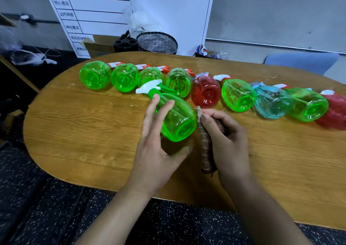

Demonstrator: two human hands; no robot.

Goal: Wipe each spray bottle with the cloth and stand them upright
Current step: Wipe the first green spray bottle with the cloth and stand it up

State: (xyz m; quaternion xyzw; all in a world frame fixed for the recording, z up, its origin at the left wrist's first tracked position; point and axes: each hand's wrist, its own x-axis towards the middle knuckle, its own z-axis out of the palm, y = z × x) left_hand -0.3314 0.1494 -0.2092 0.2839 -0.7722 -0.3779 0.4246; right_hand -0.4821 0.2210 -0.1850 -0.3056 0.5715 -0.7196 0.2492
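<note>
Nearest, the left hand [157, 151] cradles a green spray bottle [176, 117] tilted above the table [84, 132], its grip loose, fingers straight along the side and thumb under the base. Just right, the right hand [224, 141] pinches a brown cloth [203, 138] against the bottle's base. Behind lies a row of bottles [206, 93] on their sides.

Both bare forearms rise from the bottom edge toward the frame's centre. The left hand [157, 151] is spread wide, its fingers straight and pointing up-frame, thumb swung out to the right. Just right of it, the right hand [226, 143] has its fingers curled in a tight grip, knuckles turned rightward.
</note>
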